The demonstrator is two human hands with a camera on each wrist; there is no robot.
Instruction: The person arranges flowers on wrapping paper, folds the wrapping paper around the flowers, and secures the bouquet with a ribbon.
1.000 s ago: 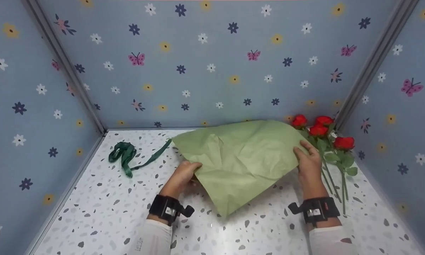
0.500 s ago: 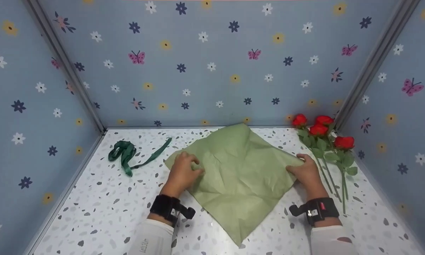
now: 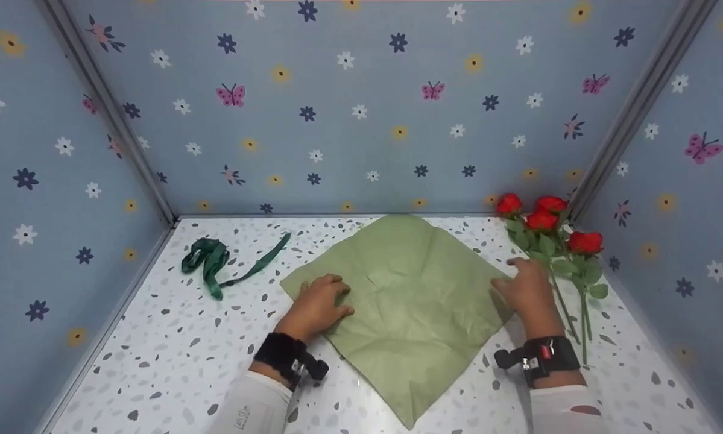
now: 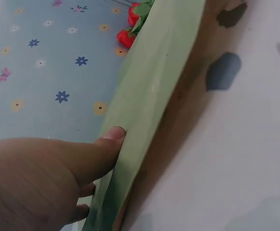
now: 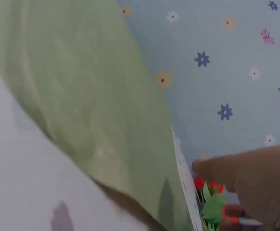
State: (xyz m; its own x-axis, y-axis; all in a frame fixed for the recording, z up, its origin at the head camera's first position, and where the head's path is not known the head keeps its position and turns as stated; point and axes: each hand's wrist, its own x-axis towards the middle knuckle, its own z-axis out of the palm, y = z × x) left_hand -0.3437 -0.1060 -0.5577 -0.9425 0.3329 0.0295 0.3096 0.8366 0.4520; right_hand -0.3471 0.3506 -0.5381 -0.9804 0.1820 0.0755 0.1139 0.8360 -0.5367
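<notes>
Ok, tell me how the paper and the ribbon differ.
Shape: the paper is a broad, creased sheet, while the ribbon is a narrow strip.
Pose: the paper is spread out with a corner toward the person; the ribbon is partly bunched in loops, one end trailing.
Shade: the paper is pale green, the ribbon dark green.
Shared: both are green and on the speckled table.

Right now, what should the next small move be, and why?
I'd probably take the right hand to the roses: they lie just beside it, and the paper is spread out as a diamond, creased but unfolded. The left hand touches the paper's left side, so it could likely steady it meanwhile.
</notes>
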